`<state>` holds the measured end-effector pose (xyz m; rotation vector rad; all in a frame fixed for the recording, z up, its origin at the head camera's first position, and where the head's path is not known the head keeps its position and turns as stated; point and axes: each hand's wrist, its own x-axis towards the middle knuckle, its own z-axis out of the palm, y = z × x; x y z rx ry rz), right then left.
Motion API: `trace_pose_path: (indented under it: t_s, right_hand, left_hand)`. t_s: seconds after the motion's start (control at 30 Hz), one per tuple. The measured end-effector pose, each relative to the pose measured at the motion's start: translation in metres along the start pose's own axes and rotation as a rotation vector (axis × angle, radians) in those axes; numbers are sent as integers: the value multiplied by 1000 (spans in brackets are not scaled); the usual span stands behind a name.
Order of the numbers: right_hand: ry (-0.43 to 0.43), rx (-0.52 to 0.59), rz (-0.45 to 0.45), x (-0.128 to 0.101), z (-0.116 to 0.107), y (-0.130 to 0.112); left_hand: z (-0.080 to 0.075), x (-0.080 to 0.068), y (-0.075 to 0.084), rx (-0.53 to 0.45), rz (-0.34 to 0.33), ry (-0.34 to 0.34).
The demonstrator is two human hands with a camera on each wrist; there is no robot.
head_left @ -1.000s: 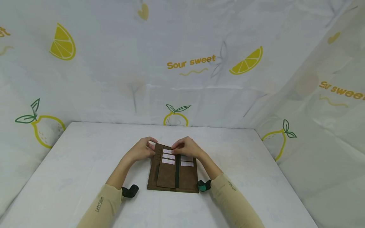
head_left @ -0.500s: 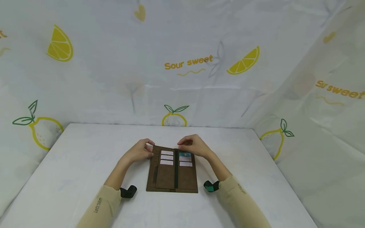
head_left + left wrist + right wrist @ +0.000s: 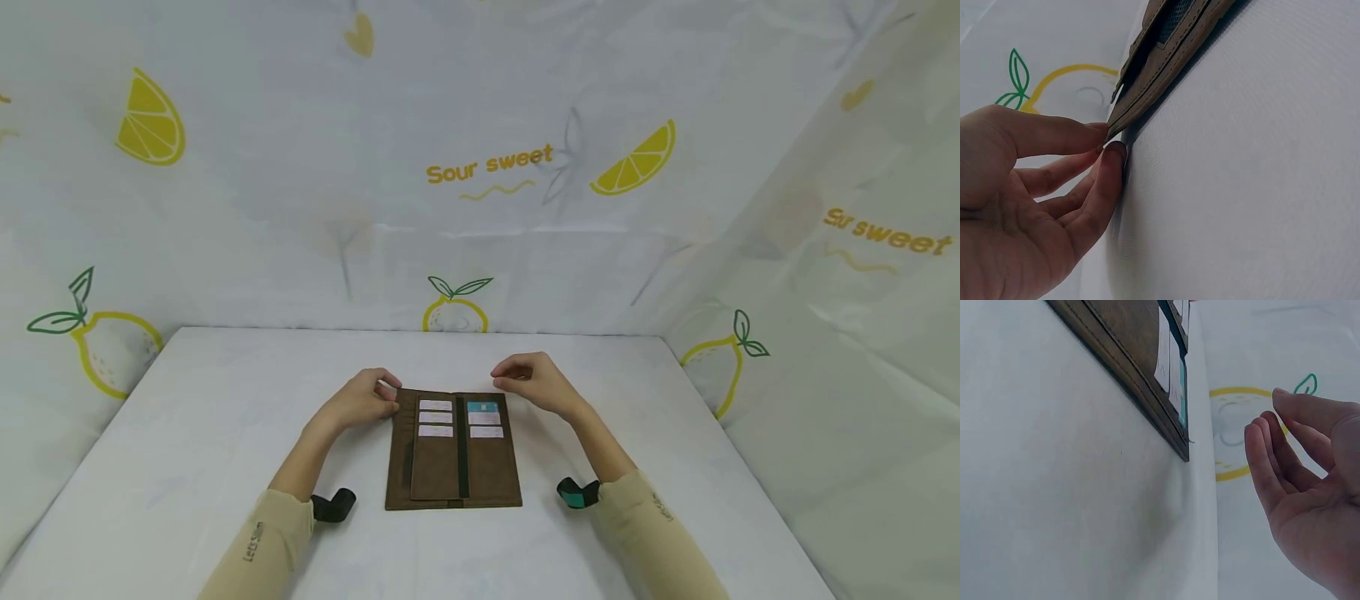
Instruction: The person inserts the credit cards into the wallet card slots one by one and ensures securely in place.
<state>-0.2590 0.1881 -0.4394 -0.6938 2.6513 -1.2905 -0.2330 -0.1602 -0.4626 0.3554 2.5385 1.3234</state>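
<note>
White cloth-covered bench (image 3: 225, 433), lemon-print backdrop reading "Sour sweet" (image 3: 489, 162). Long brown suede wallet (image 3: 453, 454) lies open flat mid-bench, white cards (image 3: 436, 417) in the left slots, a teal card (image 3: 483, 407) topping the right. Left hand (image 3: 362, 402) pinches the wallet's far-left corner between thumb and fingertips (image 3: 1113, 150), likely to pin it flat. Right hand (image 3: 537, 385) hovers just off the far-right corner, fingers loosely curled, holding nothing. Sleeve print (image 3: 252, 542) too small to read.
</note>
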Motion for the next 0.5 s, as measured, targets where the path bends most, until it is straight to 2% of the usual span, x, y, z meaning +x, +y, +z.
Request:
trace_pose_path:
  t_s: [0.3, 0.5]
  right_hand:
    - [35, 8, 1, -14, -15, 3]
    - [70, -33, -2, -25, -26, 5]
  left_hand:
    - [-10, -3, -4, 39, 0, 48]
    - [-14, -8, -4, 92, 2, 85]
